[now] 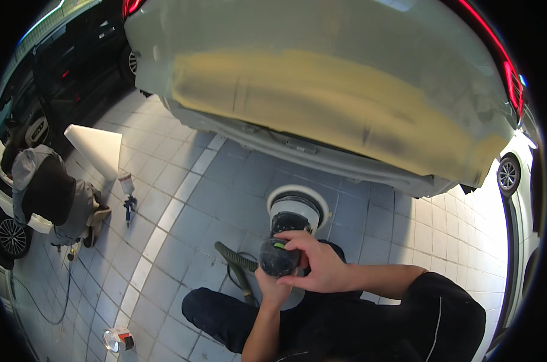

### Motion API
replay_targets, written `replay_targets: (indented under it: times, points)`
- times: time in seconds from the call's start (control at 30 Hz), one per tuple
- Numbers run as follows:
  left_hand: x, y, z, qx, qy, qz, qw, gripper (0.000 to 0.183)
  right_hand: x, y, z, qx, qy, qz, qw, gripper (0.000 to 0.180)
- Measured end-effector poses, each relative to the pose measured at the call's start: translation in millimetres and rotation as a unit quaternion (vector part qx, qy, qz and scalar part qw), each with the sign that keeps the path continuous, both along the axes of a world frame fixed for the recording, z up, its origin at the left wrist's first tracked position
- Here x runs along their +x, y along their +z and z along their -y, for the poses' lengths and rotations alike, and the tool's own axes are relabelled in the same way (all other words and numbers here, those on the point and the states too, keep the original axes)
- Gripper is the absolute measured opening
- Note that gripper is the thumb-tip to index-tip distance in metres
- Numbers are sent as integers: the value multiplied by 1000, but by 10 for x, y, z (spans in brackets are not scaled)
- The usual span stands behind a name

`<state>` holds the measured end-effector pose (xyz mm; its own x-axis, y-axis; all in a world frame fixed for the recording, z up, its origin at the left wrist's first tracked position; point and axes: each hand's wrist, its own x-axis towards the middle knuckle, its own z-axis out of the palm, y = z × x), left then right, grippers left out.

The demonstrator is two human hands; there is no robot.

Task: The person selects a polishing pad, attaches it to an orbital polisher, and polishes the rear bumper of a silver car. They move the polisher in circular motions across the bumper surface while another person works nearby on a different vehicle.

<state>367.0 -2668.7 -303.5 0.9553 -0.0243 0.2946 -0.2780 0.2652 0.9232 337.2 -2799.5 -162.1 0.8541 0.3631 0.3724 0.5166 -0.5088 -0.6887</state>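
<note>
A dusty black and white orbital sander is held in front of me, its round pad pointing away from me, below the car's rear bumper. My right hand grips the sander's body from the right, the thumb and a finger around its black rear part near a green switch. My left hand holds the same part from below, partly hidden by the sander. A ribbed green dust hose lies left of the sander. Ahead, the grey car body bears a wide patch of yellowish body filler with darker areas.
At the left a co-worker crouches by another car. A spray gun with a cup and a white sheet are near them. A metal can stands at the lower left. An air line curves on the tiled floor.
</note>
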Motion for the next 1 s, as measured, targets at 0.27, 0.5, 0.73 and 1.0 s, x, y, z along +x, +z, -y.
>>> replay_targets:
  times: [0.27, 0.5, 0.73, 1.0]
  points:
    - [-137, 865, 358, -1, 12, 55, 998, 32, -133, 280, 486, 57, 34, 113, 991, 67]
    - [-29, 1601, 658, 61, 21, 65, 996, 37, 132, 486, 1026, -128, -112, 413, 895, 73]
    - [211, 1927, 847, 59, 40, 84, 994, 47, 632, 806, 1184, -125, -130, 455, 872, 60]
    - [129, 2036, 1164, 139, 62, 100, 983, 55, 831, 803, 1433, -22, -130, 516, 847, 52]
